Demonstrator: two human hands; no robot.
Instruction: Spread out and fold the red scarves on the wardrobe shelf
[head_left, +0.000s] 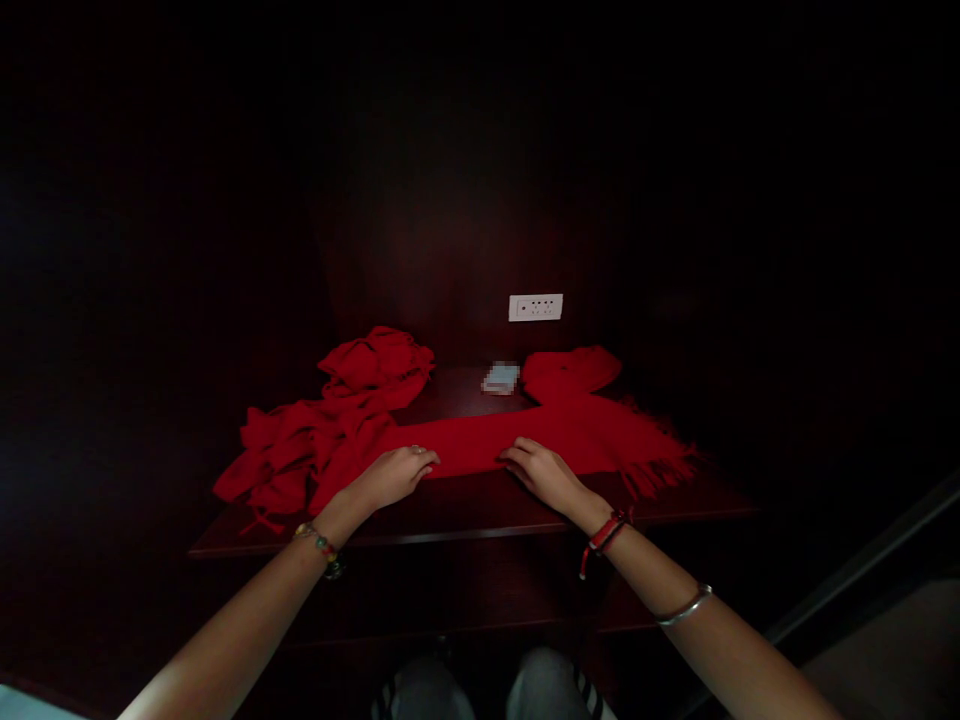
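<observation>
A red scarf with a fringed right end lies stretched across the dark desk in front of me. My left hand is at its near edge, thumb and fingers closed on the cloth. Farther right along the same edge, my right hand also has its fingertips bent together on the fabric. The strip between both hands looks flat and smooth. Under and behind my left hand the red cloth is bunched in loose folds. My palms hide parts of the near edge.
A crumpled red cloth heap sits at the back left, and a folded red cloth at the back right. Between them lies a small pale blurred item. A white socket panel is on the back wall. The desk's front edge runs below my hands.
</observation>
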